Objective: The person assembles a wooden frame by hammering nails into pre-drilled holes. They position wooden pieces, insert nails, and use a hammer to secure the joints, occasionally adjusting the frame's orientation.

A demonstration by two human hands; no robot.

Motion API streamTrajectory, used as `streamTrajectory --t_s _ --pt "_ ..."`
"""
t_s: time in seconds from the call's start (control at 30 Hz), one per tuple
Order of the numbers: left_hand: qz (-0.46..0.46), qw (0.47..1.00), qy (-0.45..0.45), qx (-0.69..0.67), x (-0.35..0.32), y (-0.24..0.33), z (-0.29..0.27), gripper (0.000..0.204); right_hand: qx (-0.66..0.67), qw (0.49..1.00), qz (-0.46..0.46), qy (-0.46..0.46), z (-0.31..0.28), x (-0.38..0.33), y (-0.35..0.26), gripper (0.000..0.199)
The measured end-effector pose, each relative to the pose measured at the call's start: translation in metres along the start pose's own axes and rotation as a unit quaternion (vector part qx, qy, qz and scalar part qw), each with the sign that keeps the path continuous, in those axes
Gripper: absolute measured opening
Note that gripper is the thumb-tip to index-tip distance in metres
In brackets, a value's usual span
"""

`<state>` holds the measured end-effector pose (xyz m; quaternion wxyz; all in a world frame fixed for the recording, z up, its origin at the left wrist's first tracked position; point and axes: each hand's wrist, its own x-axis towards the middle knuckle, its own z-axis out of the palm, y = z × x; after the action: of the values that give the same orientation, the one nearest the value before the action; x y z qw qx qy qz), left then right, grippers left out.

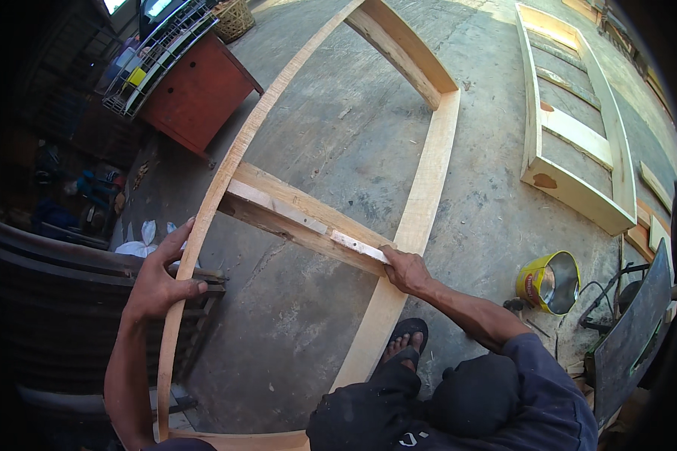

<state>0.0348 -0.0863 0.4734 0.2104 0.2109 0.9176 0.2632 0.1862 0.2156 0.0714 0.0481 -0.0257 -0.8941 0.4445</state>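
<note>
A long wooden frame (431, 180) of pale boards stretches away from me, with a crosspiece (301, 188) between its two side rails. My left hand (160, 282) is closed around the left side rail (226, 169), thumb on the near side and fingers behind. Along the crosspiece lies a narrow pale wooden strip (353, 245), with small dark holes or marks in it. My right hand (408, 270) is closed at the strip's right end, where the crosspiece meets the right rail; its fingertips are partly hidden.
Another wooden frame (577, 135) with several slats lies on the concrete floor at right. Nearer stands a yellow can (535, 279). A red cabinet (201, 94) with a wire rack on it is at upper left; dark corrugated panels (75, 316) lie left of my frame. My sandaled foot (408, 342) is beside the right rail.
</note>
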Motion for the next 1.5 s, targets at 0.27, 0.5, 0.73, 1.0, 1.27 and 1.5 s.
streamTrajectory --t_s 0.27,0.5,0.73,1.0,1.27,1.5 --pt "-0.080 0.995 -0.007 -0.066 0.115 -0.185 0.032 0.089 -0.141 0.989 -0.001 -0.038 -0.022 0.020 0.023 0.021" --pt "-0.123 0.987 -0.020 -0.105 0.212 -0.284 0.070 0.073 -0.173 0.984 0.034 -0.033 -0.022 0.035 0.031 0.029" --pt "0.021 0.988 0.149 0.037 0.202 -0.222 0.202 0.052 -0.236 0.961 -0.087 0.117 -0.030 0.043 0.035 0.029" --pt "-0.363 0.875 0.183 0.264 -0.108 -0.282 0.268 0.078 -0.196 0.978 -0.007 0.077 -0.028 0.025 0.044 0.045" --pt "-0.600 0.727 0.309 0.126 -0.259 -0.463 0.337 0.109 -0.164 0.986 0.022 -0.020 -0.026 -0.034 0.008 0.062" --pt "-0.564 0.692 0.443 -0.087 -0.168 -0.415 0.273 0.099 -0.077 0.996 0.053 0.010 -0.063 -0.060 0.010 0.060"
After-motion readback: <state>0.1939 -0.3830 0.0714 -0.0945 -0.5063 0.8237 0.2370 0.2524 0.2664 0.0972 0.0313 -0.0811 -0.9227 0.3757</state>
